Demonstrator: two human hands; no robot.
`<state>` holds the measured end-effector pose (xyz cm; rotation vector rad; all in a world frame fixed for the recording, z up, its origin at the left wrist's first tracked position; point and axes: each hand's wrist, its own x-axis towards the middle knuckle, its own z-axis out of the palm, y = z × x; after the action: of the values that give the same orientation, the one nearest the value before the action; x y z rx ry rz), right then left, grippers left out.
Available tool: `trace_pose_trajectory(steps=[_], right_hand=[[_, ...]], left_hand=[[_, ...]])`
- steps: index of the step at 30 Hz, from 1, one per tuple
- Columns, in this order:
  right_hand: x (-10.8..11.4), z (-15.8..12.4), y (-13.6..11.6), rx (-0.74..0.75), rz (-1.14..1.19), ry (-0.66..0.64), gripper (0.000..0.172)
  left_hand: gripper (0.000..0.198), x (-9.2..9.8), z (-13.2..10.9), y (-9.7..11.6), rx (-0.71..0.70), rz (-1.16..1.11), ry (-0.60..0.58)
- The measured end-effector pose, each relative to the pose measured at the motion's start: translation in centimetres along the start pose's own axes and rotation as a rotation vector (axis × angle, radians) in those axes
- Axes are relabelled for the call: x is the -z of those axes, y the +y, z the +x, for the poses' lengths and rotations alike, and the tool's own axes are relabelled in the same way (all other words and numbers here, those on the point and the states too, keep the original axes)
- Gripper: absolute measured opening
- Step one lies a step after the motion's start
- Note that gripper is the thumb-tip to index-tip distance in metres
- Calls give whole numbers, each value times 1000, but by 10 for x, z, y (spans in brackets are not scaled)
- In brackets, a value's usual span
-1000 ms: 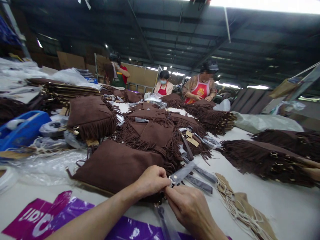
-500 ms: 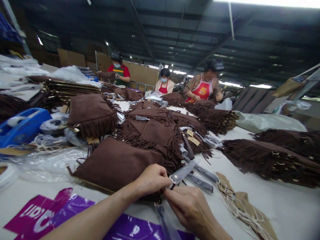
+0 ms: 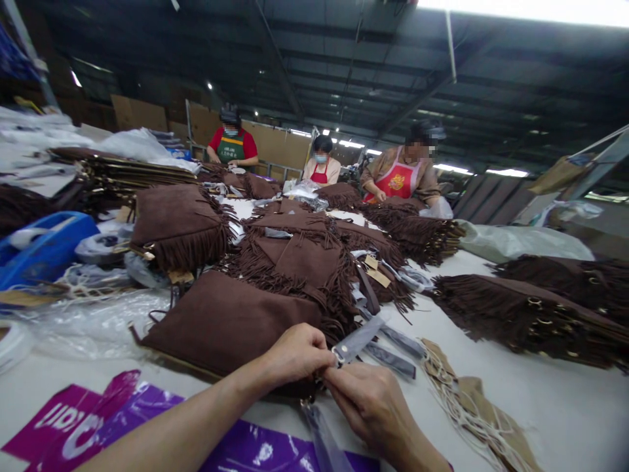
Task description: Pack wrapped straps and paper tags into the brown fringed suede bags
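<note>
A dark brown bag [image 3: 230, 328] lies flat on the table in front of me. At its right corner my left hand [image 3: 299, 354] pinches by a small metal ring at the end of a grey, plastic-wrapped strap [image 3: 361, 337]. Fingertips of my right hand [image 3: 376, 396] are pressed together against the same spot from below right. The fingers cover most of the metal fitting. Below the hands, another wrapped strap [image 3: 327, 436] hangs from the bag's corner toward me. Fringed brown bags [image 3: 309, 255] are heaped just beyond.
Purple printed plastic [image 3: 255, 446] lies under my forearms. A bundle of white strings [image 3: 472, 406] on brown tags is at right, near stacked fringed bags [image 3: 531, 314]. A blue tape dispenser [image 3: 49, 246] stands left. Three co-workers, one in a red apron [image 3: 397, 178], are across the table.
My hands stay nearly in place at the ring, fingers still pinched. Across the table, the co-worker in the green apron has lowered the brown bag held up before.
</note>
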<state>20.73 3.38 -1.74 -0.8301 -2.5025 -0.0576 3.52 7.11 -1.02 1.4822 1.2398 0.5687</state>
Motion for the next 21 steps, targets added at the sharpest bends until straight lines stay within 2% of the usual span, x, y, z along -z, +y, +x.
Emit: trace_pose_trajectory(steps=[5,8,10,21], right_hand=[[-6,-2,1,-65,-57,8,31],[-9,-3,1,-112,-85,36,30],[-11,-3,0,-129,-123,73,30],[-19,-3,-2,-128,-217,182,38]], left_hand=[[12,9,-2,2,-16,-67,-141],[23,14,-4,1,-35,-118,-250],[27,15,-5,0,-59,-142,-276],[32,8,-6,-9,-175,-119,-174]])
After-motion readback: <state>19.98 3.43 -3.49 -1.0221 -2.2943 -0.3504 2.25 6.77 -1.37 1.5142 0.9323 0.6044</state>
